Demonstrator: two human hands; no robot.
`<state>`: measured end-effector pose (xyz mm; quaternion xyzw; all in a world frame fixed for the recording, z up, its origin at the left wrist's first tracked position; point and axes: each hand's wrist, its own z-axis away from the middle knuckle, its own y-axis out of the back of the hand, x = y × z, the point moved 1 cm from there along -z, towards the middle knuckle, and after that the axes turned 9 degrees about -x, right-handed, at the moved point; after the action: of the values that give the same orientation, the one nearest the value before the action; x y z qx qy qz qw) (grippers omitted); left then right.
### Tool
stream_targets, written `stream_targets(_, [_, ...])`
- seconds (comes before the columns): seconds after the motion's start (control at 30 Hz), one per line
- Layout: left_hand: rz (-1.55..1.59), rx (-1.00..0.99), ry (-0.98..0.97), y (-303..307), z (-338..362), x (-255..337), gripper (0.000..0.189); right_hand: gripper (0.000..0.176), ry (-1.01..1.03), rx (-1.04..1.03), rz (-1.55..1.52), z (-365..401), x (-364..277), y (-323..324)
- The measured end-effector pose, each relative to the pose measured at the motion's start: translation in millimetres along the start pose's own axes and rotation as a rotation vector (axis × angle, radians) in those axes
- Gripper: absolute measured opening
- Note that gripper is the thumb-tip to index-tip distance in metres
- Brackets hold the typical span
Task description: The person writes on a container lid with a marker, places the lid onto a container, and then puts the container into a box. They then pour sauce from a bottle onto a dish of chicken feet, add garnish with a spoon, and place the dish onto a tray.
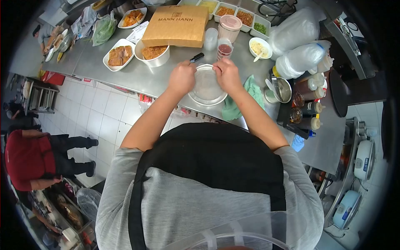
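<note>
Our round, clear-topped container (pixel 207 85) sits on the steel counter (pixel 93 56) between our hands. At its 10 o'clock, our left hand (pixel 183 77) curls its fingers together; at 2, our right hand (pixel 227 76) does likewise. We cannot tell whether either pinches the rim. Beyond lie a black marker (pixel 197 57) at 11 and a green cloth (pixel 250 98) at 4.

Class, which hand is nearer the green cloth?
Right. The right hand is just beyond the cloth; the left hand is farther away, by the round dish's left side.
</note>
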<state>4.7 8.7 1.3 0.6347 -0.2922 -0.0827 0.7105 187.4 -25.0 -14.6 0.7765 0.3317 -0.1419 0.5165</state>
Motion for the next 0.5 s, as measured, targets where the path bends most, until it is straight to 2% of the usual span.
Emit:
stream_targets(0.07, [0.047, 0.056, -0.057, -6, 3, -7, 0.021, 0.009, -0.007, -0.021, 0.021, 4, -2, 0])
stream_targets(0.1, [0.247, 0.048, -0.039, 9, -18, -27, 0.021, 0.009, 0.048, 0.039, 0.019, -22, 3, -2])
stream_targets(0.17, [0.76, -0.125, 0.051, 2, -10, -51, 0.021, 0.009, 0.027, 0.009, 0.004, -9, 3, 1])
stream_targets(0.2, [0.745, 0.008, 0.069, 6, -6, -52, 0.022, 0.008, 0.02, 0.007, 0.01, -6, 2, 2])
stream_targets(0.3, [0.303, 0.276, -0.157, 20, -5, -36, 0.021, 0.007, 0.037, 0.012, 0.041, -10, -3, 5])
stream_targets(0.4, [0.115, 0.375, -0.401, 22, -14, 2, 0.017, 0.005, 0.1, -0.025, 0.079, -19, -11, 9])
stream_targets(0.5, [0.118, 0.308, -0.312, 1, -32, 10, 0.011, 0.004, 0.145, -0.093, 0.089, -29, -1, 1])
